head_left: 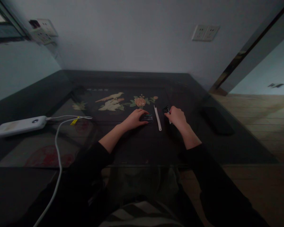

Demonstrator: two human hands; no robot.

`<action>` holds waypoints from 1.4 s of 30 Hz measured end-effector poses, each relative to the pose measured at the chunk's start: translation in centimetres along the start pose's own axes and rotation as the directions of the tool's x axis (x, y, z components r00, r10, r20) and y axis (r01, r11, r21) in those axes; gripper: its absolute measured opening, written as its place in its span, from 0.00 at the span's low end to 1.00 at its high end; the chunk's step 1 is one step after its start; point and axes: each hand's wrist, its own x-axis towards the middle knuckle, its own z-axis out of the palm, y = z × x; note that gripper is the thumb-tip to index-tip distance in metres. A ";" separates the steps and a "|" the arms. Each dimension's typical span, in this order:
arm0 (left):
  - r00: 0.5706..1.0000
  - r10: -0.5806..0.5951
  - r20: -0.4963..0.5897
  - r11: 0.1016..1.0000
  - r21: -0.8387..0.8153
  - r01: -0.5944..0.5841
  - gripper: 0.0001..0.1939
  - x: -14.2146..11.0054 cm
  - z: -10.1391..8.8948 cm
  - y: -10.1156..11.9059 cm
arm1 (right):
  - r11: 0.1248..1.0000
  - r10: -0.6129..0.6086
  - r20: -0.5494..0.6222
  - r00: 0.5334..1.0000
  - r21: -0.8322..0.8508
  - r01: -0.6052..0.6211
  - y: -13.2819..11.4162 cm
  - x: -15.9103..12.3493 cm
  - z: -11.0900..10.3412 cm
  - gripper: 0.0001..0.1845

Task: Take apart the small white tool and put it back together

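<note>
Striped cloth (pixel 142 208): lies nearest the camera, at the bottom centre of the frame, below the front edge of the table (pixel 137 148).
Left hand (pixel 132 119): reaches in from the lower left; grips a small dark piece (pixel 148 118) by its edges, between thumb and fingers. Rests just left of the pale strip.
Right hand (pixel 177 116): reaches in from the lower right; pinches a second dark piece (pixel 166 109), with something whitish showing below the fingers. Cannot tell if part of the same piece.
Pale strip (pixel 157 118): lies between both hands, near each, apparently touching neither; cannot tell clearly which is nearer. Runs lengthwise away from the camera, with the far end leaning slightly to the left of the frame and the near end, marked by a small dark spot, towards the right.
Dark pieces: sit on opposite sides of the strip, left and right, beside its upper and middle part; apart from each other.
Flower and bird pattern (pixel 140 101): spreads over the table just beyond the hands, towards the upper left.
Black flat object (pixel 216 120): lies right of the right hand, well apart.
White cable (pixel 58 151): loops at left, with a yellow tag (pixel 74 121); runs beside a white elongated device (pixel 21 126) at far left.
Wall sockets (pixel 205 32): sit at upper right, beyond the table.
</note>
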 end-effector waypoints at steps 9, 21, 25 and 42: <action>1.000 -0.002 0.013 1.000 0.011 0.002 0.20 0.0 -0.1 0.1 | 1.000 0.002 0.027 1.000 -0.007 -0.001 -0.1 -0.4 -0.5 0.18; 0.990 -0.021 -0.141 1.000 0.008 0.022 0.10 0.2 0.4 0.3 | 0.999 -0.045 0.067 0.997 0.023 0.044 0.5 -0.1 -0.4 0.14; 0.974 -0.066 -0.216 0.998 -0.019 0.064 0.06 0.2 0.6 0.3 | 0.998 -0.051 0.073 0.996 0.028 0.049 0.4 -0.2 -0.3 0.12; 0.958 -0.133 -0.253 0.990 0.017 0.142 0.07 0.4 1.2 0.4 | 0.833 -0.501 -0.152 0.852 0.184 0.522 -4.4 -1.6 0.8 0.06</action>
